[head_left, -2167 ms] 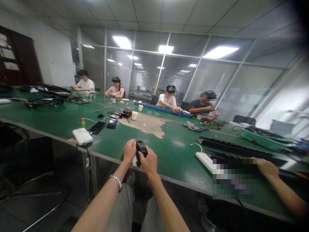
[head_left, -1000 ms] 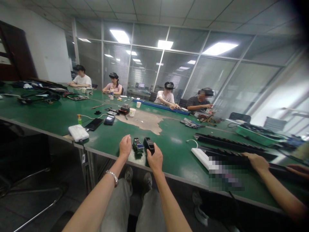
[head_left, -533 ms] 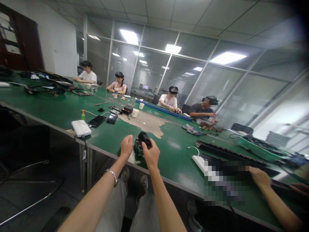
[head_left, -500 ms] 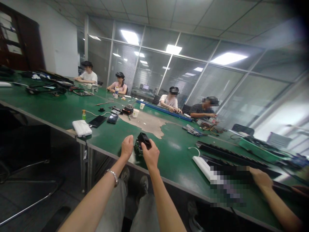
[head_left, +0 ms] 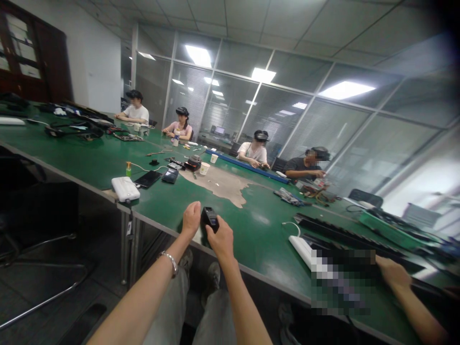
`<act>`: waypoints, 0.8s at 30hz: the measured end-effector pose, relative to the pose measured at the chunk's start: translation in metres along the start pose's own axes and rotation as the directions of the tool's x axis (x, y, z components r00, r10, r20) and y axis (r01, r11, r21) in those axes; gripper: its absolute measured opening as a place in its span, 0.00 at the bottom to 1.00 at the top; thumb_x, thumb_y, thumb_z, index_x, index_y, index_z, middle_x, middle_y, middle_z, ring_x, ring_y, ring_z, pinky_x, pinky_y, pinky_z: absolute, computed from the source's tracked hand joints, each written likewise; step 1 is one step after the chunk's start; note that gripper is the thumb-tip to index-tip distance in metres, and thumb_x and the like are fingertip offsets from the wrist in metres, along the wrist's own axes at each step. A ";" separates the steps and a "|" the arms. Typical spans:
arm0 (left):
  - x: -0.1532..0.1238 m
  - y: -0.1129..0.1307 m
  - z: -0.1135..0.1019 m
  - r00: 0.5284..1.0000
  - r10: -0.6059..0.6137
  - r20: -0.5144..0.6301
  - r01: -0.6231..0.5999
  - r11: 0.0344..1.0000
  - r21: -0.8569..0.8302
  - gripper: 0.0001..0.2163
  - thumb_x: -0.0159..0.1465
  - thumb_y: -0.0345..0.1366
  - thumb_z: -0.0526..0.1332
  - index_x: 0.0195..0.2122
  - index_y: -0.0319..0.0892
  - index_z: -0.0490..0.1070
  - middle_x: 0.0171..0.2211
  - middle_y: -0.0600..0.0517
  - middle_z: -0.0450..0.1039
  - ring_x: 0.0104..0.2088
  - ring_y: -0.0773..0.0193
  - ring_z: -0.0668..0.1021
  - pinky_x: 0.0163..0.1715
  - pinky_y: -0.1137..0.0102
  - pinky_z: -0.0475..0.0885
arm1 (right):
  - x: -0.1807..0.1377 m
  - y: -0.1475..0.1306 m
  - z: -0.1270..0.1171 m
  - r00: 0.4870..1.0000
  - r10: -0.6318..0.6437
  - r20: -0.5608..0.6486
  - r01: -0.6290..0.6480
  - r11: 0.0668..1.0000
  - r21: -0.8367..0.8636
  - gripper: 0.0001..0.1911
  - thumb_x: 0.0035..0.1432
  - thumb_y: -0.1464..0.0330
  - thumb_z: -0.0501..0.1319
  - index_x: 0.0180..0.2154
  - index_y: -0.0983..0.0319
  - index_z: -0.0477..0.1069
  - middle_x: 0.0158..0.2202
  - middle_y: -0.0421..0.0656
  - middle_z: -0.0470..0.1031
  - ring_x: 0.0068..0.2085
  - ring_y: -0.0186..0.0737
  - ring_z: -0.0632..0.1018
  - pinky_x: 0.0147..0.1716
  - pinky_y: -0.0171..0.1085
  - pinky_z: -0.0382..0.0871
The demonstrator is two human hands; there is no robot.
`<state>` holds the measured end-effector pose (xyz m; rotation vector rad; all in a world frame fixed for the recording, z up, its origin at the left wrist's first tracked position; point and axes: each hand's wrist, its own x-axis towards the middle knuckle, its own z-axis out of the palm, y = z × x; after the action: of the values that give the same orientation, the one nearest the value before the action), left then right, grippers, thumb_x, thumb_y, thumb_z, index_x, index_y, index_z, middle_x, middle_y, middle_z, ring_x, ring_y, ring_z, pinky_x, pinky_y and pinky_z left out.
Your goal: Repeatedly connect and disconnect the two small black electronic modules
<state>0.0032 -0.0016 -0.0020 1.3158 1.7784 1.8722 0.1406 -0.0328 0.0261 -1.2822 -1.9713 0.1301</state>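
Observation:
My left hand [head_left: 191,218] and my right hand [head_left: 220,238] meet at the near edge of the green table [head_left: 258,230]. Between them sits a small black boxy device [head_left: 209,218] with a pale panel on top. My right hand is closed on it from the right and behind. My left hand is curled against its left side, a bracelet on that wrist. Whatever lies under the device is hidden by my hands.
A white power bank [head_left: 125,188], a dark phone [head_left: 148,178] and a paper cup [head_left: 204,168] lie to the left and beyond. A white power strip [head_left: 301,243] and long black trays [head_left: 345,230] are at right, near a co-worker's hand [head_left: 393,273]. Several people sit along the far side.
The black part was apart from a small green board, then tilted over it in my right hand. Now it sits down between both hands and the board no longer shows.

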 end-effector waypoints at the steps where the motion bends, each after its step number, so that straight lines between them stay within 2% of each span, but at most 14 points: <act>1: 0.000 0.000 0.000 1.000 0.004 0.001 -0.004 1.000 -0.002 0.20 0.69 0.45 0.47 0.45 0.39 0.75 0.48 0.42 0.76 0.50 0.57 0.76 0.55 0.63 0.66 | -0.002 0.002 0.001 1.000 0.004 0.000 -0.004 1.000 0.002 0.25 0.54 0.65 0.62 0.53 0.69 0.69 0.47 0.56 0.76 0.49 0.52 0.76 0.50 0.44 0.68; 4: 0.000 0.000 0.000 1.000 0.015 0.001 -0.015 1.000 -0.003 0.20 0.69 0.45 0.47 0.45 0.39 0.75 0.48 0.42 0.76 0.50 0.57 0.76 0.55 0.62 0.66 | -0.003 0.005 0.001 0.999 -0.004 -0.035 0.004 1.000 0.008 0.31 0.56 0.62 0.62 0.58 0.73 0.64 0.54 0.60 0.71 0.55 0.54 0.73 0.55 0.46 0.65; 7: 0.000 0.000 0.000 1.000 0.021 0.000 -0.021 1.000 0.000 0.20 0.68 0.45 0.47 0.44 0.40 0.75 0.48 0.42 0.76 0.50 0.57 0.76 0.55 0.63 0.66 | 0.002 0.006 0.002 0.997 -0.033 -0.065 0.033 0.999 0.007 0.33 0.57 0.61 0.61 0.59 0.75 0.62 0.56 0.62 0.69 0.57 0.55 0.70 0.56 0.48 0.63; 14: 0.000 0.001 0.001 1.000 0.021 0.007 -0.021 1.000 0.005 0.19 0.68 0.44 0.47 0.43 0.40 0.75 0.47 0.42 0.76 0.50 0.58 0.76 0.54 0.64 0.67 | 0.000 0.005 0.011 0.995 -0.092 -0.046 0.093 0.996 0.016 0.20 0.58 0.67 0.58 0.51 0.69 0.71 0.48 0.56 0.75 0.51 0.51 0.75 0.52 0.47 0.67; 20: 0.000 0.002 0.001 1.000 0.010 0.008 -0.010 1.000 -0.002 0.20 0.68 0.44 0.47 0.44 0.41 0.75 0.48 0.43 0.76 0.50 0.57 0.76 0.55 0.63 0.66 | 0.016 0.001 -0.001 0.988 -0.023 -0.150 0.039 0.993 0.109 0.21 0.58 0.65 0.58 0.50 0.69 0.72 0.48 0.55 0.76 0.50 0.49 0.75 0.53 0.44 0.66; 24: -0.001 0.001 0.001 1.000 0.005 0.016 -0.005 1.000 -0.005 0.20 0.68 0.44 0.47 0.46 0.41 0.74 0.49 0.43 0.75 0.51 0.58 0.75 0.55 0.64 0.66 | 0.029 0.008 -0.016 0.962 0.121 -0.244 -0.067 0.974 0.216 0.23 0.59 0.61 0.57 0.51 0.67 0.72 0.50 0.53 0.76 0.51 0.48 0.75 0.53 0.44 0.65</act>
<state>0.0047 -0.0019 -0.0012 1.3318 1.7633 1.8619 0.1510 -0.0102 0.0495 -1.1932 -1.6325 0.2004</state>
